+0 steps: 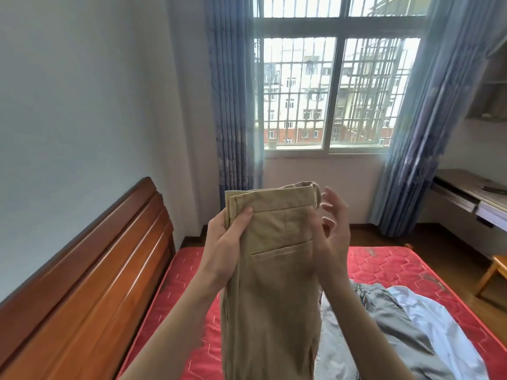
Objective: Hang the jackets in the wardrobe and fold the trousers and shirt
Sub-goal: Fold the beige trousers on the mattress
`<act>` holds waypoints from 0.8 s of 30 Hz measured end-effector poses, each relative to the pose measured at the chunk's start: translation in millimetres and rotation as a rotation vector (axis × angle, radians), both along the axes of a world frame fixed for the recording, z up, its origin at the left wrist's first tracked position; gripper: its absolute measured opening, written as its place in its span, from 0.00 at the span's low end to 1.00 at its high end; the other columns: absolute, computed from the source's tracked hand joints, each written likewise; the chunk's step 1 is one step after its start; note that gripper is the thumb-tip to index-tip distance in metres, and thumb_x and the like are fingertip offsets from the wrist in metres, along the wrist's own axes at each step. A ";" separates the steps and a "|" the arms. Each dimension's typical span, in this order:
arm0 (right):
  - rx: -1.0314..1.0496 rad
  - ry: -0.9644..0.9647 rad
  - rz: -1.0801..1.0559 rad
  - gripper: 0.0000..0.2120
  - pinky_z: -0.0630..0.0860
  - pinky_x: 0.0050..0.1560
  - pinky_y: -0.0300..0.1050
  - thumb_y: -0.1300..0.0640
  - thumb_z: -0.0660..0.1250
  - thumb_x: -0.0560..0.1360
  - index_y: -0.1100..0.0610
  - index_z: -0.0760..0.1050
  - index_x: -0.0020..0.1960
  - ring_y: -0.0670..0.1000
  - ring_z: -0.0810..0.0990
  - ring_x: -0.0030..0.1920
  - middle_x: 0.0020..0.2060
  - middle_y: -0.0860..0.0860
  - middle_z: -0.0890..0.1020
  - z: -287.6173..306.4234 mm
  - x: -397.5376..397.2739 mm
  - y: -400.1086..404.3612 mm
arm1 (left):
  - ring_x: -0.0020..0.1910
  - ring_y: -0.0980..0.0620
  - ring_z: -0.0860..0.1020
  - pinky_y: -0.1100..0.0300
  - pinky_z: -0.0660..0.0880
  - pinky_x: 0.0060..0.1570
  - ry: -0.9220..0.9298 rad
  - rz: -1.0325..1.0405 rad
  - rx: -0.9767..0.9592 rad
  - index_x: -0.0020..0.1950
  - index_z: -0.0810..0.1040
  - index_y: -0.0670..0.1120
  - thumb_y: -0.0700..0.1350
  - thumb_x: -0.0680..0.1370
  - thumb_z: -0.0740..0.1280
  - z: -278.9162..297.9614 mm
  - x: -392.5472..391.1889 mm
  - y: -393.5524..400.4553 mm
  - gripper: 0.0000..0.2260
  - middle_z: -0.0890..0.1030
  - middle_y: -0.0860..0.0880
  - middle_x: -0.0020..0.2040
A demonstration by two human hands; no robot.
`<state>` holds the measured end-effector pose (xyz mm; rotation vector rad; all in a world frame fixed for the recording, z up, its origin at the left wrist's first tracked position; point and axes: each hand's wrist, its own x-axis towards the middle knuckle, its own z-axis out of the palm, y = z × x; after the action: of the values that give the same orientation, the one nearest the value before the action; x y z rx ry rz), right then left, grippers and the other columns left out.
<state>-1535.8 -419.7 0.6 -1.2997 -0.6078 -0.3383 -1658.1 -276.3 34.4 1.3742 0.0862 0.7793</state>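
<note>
A: Where are the trousers [271, 270]?

B: Up in the air over the red bed [384, 264], hanging straight down. They are tan, with the waist on top.

A: What does the left hand [225, 242] do?

B: It pinches the waist corner, thumb in front.

A: And the right hand [332, 231]?

B: Its fingers are spread at the other edge. It looks blurry, so I can't tell if it touches the cloth.

A: What else is on the bed?

B: Grey clothes [395, 319] and a white shirt [439, 319], in a heap beside the trousers
</note>
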 end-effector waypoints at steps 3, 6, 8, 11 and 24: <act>-0.130 0.301 0.428 0.34 0.81 0.59 0.42 0.29 0.75 0.69 0.42 0.76 0.70 0.50 0.82 0.66 0.66 0.49 0.83 11.1 25.0 -7.3 | 0.57 0.45 0.85 0.55 0.83 0.54 -0.007 -0.023 0.004 0.57 0.87 0.49 0.52 0.81 0.68 4.9 -3.9 11.9 0.11 0.87 0.45 0.57; -0.186 0.343 0.541 0.28 0.83 0.49 0.41 0.34 0.82 0.63 0.49 0.86 0.56 0.55 0.87 0.58 0.55 0.54 0.88 16.3 34.3 -6.7 | 0.56 0.46 0.86 0.58 0.83 0.51 0.027 0.014 -0.002 0.58 0.86 0.47 0.53 0.81 0.67 7.5 -6.6 25.9 0.14 0.87 0.46 0.56; -0.120 0.287 0.448 0.24 0.83 0.47 0.40 0.38 0.84 0.64 0.53 0.87 0.51 0.55 0.88 0.52 0.50 0.55 0.89 20.0 34.7 -2.9 | 0.54 0.49 0.86 0.64 0.81 0.48 0.069 0.073 0.046 0.58 0.86 0.48 0.54 0.80 0.70 5.7 -9.4 37.0 0.14 0.88 0.50 0.54; -0.105 0.238 0.411 0.19 0.82 0.45 0.41 0.43 0.81 0.70 0.59 0.86 0.46 0.49 0.87 0.46 0.45 0.55 0.89 23.1 28.8 4.3 | 0.52 0.57 0.86 0.69 0.80 0.46 0.105 0.155 0.215 0.58 0.83 0.51 0.52 0.75 0.79 1.3 -13.9 49.5 0.14 0.87 0.57 0.52; -0.397 -0.034 0.441 0.04 0.80 0.43 0.35 0.53 0.79 0.76 0.53 0.86 0.45 0.41 0.86 0.44 0.43 0.46 0.89 64.6 39.2 6.9 | 0.49 0.58 0.85 0.66 0.80 0.49 0.112 0.337 0.447 0.53 0.86 0.52 0.53 0.86 0.62 22.0 -5.8 65.4 0.13 0.87 0.53 0.48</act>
<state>-1496.6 -412.8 65.3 -1.4906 -1.0034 0.1327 -1663.9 -210.8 56.4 1.8571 0.2477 1.0431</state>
